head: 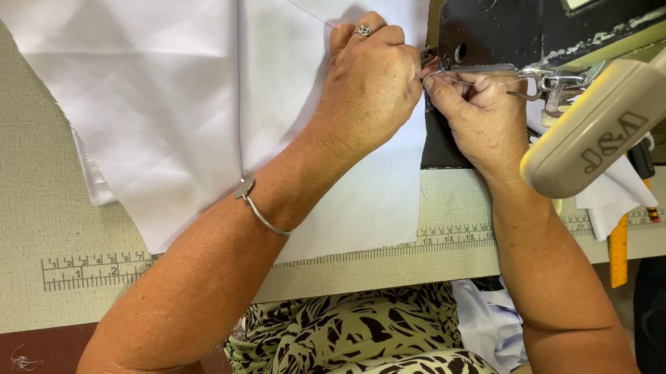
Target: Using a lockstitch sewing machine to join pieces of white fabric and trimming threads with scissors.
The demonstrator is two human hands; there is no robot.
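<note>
My left hand, with a ring and a thin bangle at the wrist, rests on white fabric and pinches something small at the needle area of a black sewing machine. My right hand meets it there, fingertips pinched together; what they hold is too small to tell, possibly thread. Both hands sit just left of the metal presser foot.
A beige lamp head on a flexible neck hangs over my right wrist. A ruler strip runs along the table's front edge. Yellow and orange tools and folded white cloth lie at the right. More cloth rests in my lap.
</note>
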